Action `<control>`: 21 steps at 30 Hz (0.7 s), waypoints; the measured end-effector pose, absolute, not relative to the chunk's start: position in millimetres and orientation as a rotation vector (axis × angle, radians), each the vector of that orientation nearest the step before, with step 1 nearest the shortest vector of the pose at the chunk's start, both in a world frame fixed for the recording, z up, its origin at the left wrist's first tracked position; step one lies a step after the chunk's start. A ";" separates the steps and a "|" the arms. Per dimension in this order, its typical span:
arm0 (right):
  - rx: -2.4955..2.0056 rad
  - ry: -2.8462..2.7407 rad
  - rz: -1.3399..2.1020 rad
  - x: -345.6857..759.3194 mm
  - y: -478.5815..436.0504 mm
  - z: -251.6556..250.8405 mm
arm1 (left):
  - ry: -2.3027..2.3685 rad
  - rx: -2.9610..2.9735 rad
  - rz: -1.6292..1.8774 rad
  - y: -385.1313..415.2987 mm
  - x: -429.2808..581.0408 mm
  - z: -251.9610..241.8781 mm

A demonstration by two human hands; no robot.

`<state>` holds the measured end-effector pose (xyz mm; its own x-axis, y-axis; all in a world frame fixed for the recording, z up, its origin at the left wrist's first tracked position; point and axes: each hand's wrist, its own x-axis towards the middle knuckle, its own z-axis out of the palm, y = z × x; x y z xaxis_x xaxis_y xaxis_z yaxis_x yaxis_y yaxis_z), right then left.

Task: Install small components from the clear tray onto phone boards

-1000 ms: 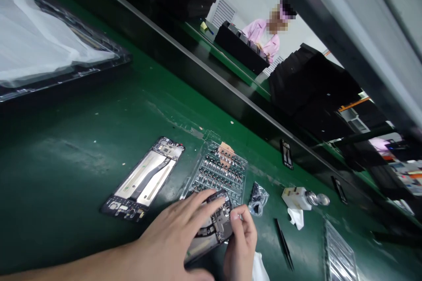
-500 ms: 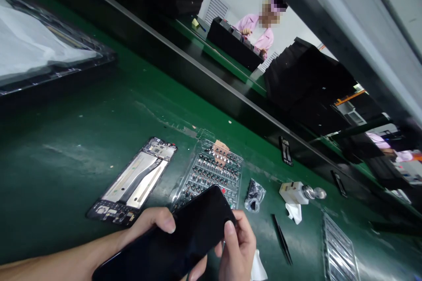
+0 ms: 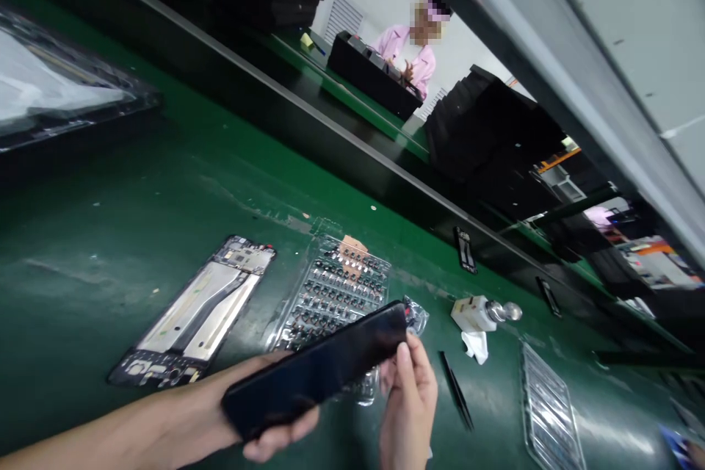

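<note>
A phone with a black glass front (image 3: 319, 371) is tilted in the air, and my left hand (image 3: 283, 436) grips it from behind and below. The fingers of that hand show under its lower edge; the rest is hidden behind it. My right hand (image 3: 408, 393) pinches the phone's right end between thumb and fingers. Below and beyond lies a clear plastic tray (image 3: 380, 290) filled with rows of small electronic parts, partly covered by the phone. To the left, an opened phone body (image 3: 201, 305) lies on the green bench, with its circuit board and flex cable exposed.
Black tweezers (image 3: 456, 389), a white bottle with a metal top (image 3: 474, 314), a white tissue (image 3: 476, 346) and a clear ribbed tray (image 3: 551, 404) lie to the right. A wrapped black tray (image 3: 126, 111) stands at left. Across a raised ledge, a person in pink (image 3: 421, 62) sits.
The phone has been tilted more steeply and moved slightly right, its front now turned at a sharper angle. My left thumb has gone out of sight. The view has shifted a little to the right.
</note>
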<state>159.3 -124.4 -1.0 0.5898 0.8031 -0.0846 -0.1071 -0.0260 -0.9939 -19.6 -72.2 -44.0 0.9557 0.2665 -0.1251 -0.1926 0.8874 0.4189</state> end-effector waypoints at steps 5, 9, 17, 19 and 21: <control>-1.600 -0.912 0.450 155.8 -123.0 4.5 | 0.671 0.592 0.554 -25.9 -13.7 -26.8; -1.683 -1.104 0.343 148.9 -127.8 -1.5 | 0.890 0.923 0.727 41.2 4.3 -3.0; -1.611 -1.178 0.138 141.7 -126.1 -12.5 | 1.113 1.285 0.952 139.6 41.3 25.2; -1.581 -1.181 0.110 139.2 -125.4 -14.0 | 1.144 1.417 1.020 136.2 26.2 33.7; -1.550 -1.197 0.090 136.4 -125.7 -14.8 | 1.180 1.547 1.058 119.7 1.3 33.5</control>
